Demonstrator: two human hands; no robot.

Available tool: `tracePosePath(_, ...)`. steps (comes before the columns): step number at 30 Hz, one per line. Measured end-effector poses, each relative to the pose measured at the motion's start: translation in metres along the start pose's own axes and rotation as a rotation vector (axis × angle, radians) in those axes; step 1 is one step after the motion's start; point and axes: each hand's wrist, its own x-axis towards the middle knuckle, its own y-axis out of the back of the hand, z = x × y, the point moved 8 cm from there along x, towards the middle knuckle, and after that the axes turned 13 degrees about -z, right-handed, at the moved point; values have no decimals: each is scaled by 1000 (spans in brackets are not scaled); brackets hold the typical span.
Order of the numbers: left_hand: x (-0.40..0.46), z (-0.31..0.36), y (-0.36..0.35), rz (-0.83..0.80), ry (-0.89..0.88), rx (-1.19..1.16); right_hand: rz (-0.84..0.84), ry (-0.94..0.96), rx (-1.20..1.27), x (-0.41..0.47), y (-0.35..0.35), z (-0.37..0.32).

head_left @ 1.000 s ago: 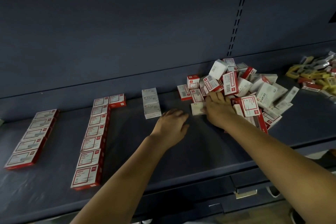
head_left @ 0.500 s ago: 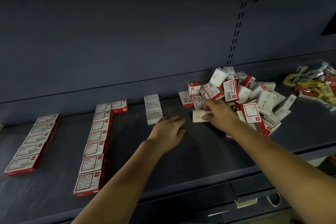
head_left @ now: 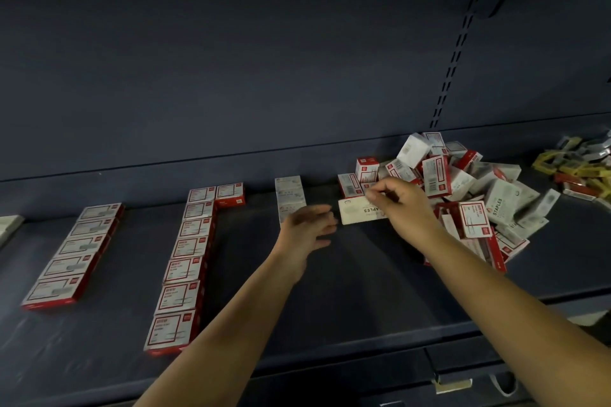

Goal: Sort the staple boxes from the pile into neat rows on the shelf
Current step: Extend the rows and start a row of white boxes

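A pile of red-and-white and plain white staple boxes [head_left: 463, 195] lies at the right of the dark shelf [head_left: 330, 291]. My right hand [head_left: 401, 205] pinches a white box marked STAPLES [head_left: 355, 213] at the pile's left edge. Just left of that box hovers my left hand [head_left: 305, 225], fingers spread and holding nothing. A short row of white boxes [head_left: 289, 196] lies behind my left hand. Two long rows of red-and-white boxes [head_left: 185, 261] [head_left: 74, 253] run front to back on the left.
Yellow, red and grey items [head_left: 582, 172] are heaped at the far right of the shelf. The shelf's back panel [head_left: 231, 59] rises behind everything, with a slotted upright [head_left: 453, 66]. A pale object [head_left: 8, 225] sits at the far left edge. Drawers [head_left: 463, 370] show below the shelf.
My right hand has drawn the white STAPLES box leftward out of the pile and lifted its fingers into a pinch. My left hand has opened and come closer to the box.
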Motion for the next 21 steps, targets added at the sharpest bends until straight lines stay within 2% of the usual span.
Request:
tracePosePath(5, -5, 0, -8, -95, -50, -79, 75, 25, 136, -7, -4, -10)
tracePosePath(10, -8, 10, 8, 18, -124, -150, 32, 19, 190, -9, -13, -18)
tracePosePath(13, -9, 22, 23, 104, -167, -117, 19, -4, 242, -11, -16, -22)
tracePosePath(16, -12, 33, 32, 131, -192, -57, -88, -22, 266, -12, -30, -29)
tracePosePath(19, -14, 39, 31, 74, -220, -5, -254, -65, 308, -11, -54, -34)
tracePosePath(21, -16, 39, 30, 35, -225, 19, -307, -81, 378, -12, -67, -37)
